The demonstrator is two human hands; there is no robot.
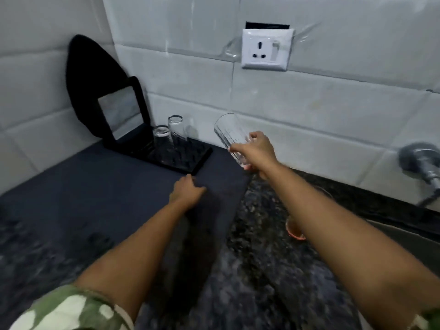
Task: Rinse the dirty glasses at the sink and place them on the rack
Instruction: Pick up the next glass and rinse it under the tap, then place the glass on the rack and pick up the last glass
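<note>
Right hand [253, 150] is gripping a ribbed glass [232, 136] by its base, tilted in the air just right of the rack [188, 160]; left hand [187, 192] is resting on the dark mat [95, 186] w/ curled fingers, holding nothing. Risk: wet glass slipping, or knocking the 2 glasses [169, 136] standing on the rack. Count: 3 clear glasses, 1 rack.

White tiled wall [309, 96] with socket [266, 49] — speckled granite counter [262, 270].

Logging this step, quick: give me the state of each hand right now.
Left hand: holds nothing, fingers loosely curled, resting on the dark mat.
Right hand: fingers gripping a clear ribbed glass, held tilted in the air beside the rack.
</note>
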